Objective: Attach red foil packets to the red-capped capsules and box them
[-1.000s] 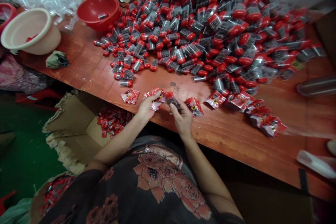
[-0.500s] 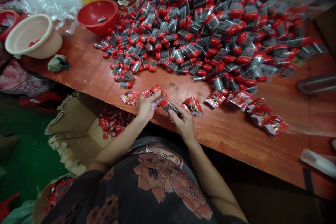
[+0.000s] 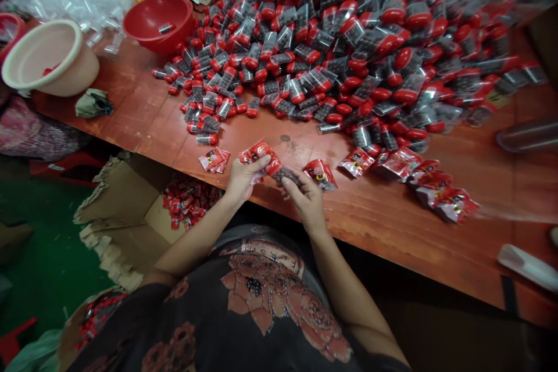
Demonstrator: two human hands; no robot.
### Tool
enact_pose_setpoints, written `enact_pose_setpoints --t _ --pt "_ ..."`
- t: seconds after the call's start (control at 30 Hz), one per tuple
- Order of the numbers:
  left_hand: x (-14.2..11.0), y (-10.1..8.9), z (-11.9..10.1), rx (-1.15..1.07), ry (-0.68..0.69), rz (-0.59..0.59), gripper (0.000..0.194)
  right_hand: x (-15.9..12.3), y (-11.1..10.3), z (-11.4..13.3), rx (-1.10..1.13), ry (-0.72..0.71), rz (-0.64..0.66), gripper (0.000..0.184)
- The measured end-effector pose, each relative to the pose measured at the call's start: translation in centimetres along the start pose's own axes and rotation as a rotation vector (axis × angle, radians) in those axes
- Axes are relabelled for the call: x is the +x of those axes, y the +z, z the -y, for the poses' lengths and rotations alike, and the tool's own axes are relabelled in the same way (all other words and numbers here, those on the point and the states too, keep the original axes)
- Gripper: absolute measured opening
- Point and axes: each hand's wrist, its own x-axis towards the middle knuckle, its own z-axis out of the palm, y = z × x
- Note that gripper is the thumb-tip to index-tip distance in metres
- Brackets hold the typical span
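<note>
1 left hand: pinched narrow with the thumb on top, holding a red packet by the worktop's front edge. Could be more than 1 packet in there, can't tell.
1 right hand: fingers curled narrow around a dark-filled container, red end aimed at the other hand.
Between the hands: basically no gap. That red end is right up at the packet, but can't tell if it's inside or just against it.
Loose packets: 1 small fan of packets just left of the hands near the front edge, more packets just past the right hand, then a row of packets angling down toward the front edge on the right half.
Big heap: tons of red-capped containers covering the middle and back of the worktop, way too many to count.
Bowls etc: red bowl with 1 container in it, plus a white tub at the left end, and a crumpled cloth near the front-left edge.
Box: torn cardboard box below the front edge, with red packets inside.
Right end: clear tube lying on its side.
</note>
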Motion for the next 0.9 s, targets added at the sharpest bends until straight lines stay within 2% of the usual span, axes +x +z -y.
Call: enact_pose_setpoints --t 0.13,0.27,0.33,0.47,0.63,0.8,0.9 --pt "-0.5 -0.2 -0.3 0.118 0.003 0.031 0.036 0.0 0.2 -0.2 0.063 0.024 -0.009 0.032" --pt "-0.9 -0.2 -0.2 0.209 0.111 0.043 0.034 -0.2 0.6 0.0 0.057 -0.004 -0.064 0.031" --pt "-1.0 -0.3 -0.2 0.228 0.124 0.062 0.031 -0.3 0.8 0.1 0.098 0.027 -0.051 0.029" --pt "-1.3 -0.4 -0.3 0.269 0.070 0.089 0.030 -0.5 1.2 0.1 0.199 0.118 0.035 0.029" --pt "-1.7 -0.7 -0.2 0.259 -0.013 0.132 0.029 -0.9 1.6 0.0 0.066 -0.010 -0.002 0.026" --pt "-1.8 -0.9 0.0 0.231 -0.078 0.132 0.029 -0.8 1.7 -0.1 0.160 0.038 0.025 0.046" --pt "-1.6 -0.9 0.1 0.213 -0.105 0.115 0.033 -0.8 1.6 -0.7 0.181 0.083 0.028 0.047"
